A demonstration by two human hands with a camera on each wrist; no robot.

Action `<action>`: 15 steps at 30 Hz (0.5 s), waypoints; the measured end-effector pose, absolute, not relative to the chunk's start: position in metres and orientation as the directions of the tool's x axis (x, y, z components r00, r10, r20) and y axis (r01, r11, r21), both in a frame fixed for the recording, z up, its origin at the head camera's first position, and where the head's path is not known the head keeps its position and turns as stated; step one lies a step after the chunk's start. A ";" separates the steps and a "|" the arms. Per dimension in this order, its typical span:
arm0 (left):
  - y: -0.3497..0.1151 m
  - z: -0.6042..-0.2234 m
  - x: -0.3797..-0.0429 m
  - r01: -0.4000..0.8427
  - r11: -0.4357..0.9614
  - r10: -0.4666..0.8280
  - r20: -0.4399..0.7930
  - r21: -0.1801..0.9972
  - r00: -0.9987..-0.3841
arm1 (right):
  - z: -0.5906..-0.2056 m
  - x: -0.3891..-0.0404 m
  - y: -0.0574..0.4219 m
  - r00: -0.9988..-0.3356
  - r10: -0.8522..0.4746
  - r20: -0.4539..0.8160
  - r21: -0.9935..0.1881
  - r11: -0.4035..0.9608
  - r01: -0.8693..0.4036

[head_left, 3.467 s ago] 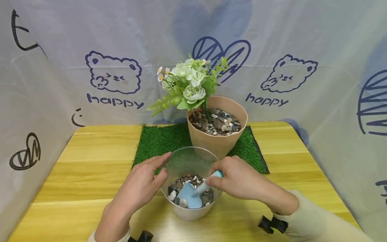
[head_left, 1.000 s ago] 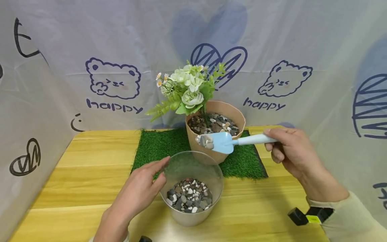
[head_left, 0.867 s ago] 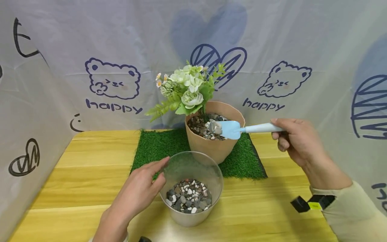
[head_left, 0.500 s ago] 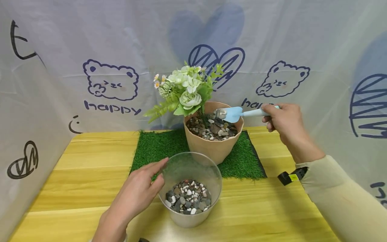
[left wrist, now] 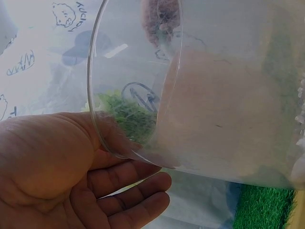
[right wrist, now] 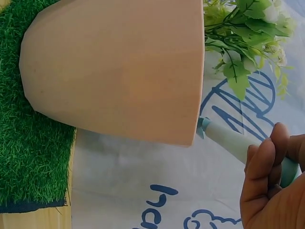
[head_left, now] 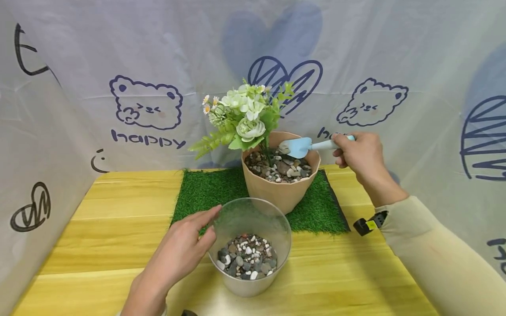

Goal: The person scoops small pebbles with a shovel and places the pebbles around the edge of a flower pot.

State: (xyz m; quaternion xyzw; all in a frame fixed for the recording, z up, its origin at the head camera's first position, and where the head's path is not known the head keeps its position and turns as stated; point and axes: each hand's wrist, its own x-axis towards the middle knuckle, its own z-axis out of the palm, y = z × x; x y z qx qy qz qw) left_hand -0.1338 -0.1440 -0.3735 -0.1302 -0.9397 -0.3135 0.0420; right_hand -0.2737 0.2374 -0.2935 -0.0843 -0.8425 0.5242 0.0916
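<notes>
My right hand (head_left: 361,153) grips the pale handle of a light blue garden trowel (head_left: 299,147). Its blade, with greyish stones at the tip, is inside the rim of the peach flower pot (head_left: 276,196), over the pebbles (head_left: 282,167). In the right wrist view the pot wall hides the blade, and the handle (right wrist: 228,138) slants out past the rim. White and green flowers (head_left: 251,112) stand in the pot. My left hand (head_left: 183,241) rests at the left side of a clear plastic bucket (head_left: 250,285), its fingers extended along the outside near the rim. Dark and white stones (head_left: 247,256) cover the bucket's bottom.
The pot stands on a green turf mat (head_left: 213,188) at the back of the wooden table (head_left: 99,237). The bucket is in front of the pot, close to it. A white printed cloth (head_left: 221,48) hangs behind and at both sides.
The trowel has gone from inside the bucket up and across to the pot, carrying stones. In the last half second it has shifted slightly left. The left hand stays at the bucket.
</notes>
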 end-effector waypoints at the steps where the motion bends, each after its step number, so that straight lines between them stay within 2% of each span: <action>1: -0.144 -0.374 -0.134 0.271 0.770 0.219 0.161 0.578 -0.963 | -0.293 -0.274 0.237 -0.967 0.244 0.069 -0.900 0.433 0.045; 9: -0.144 -0.373 -0.134 0.271 0.767 0.220 0.158 0.581 -0.963 | -0.290 -0.275 0.244 -0.949 0.289 0.123 -0.882 0.470 0.028; 13: -0.143 -0.371 -0.133 0.273 0.767 0.223 0.158 0.581 -0.962 | -0.289 -0.271 0.248 -0.939 0.256 0.229 -0.803 0.595 -0.034; 15: -0.143 -0.371 -0.133 0.274 0.767 0.222 0.160 0.581 -0.962 | -0.292 -0.269 0.246 -0.924 0.203 0.325 -0.715 0.692 -0.099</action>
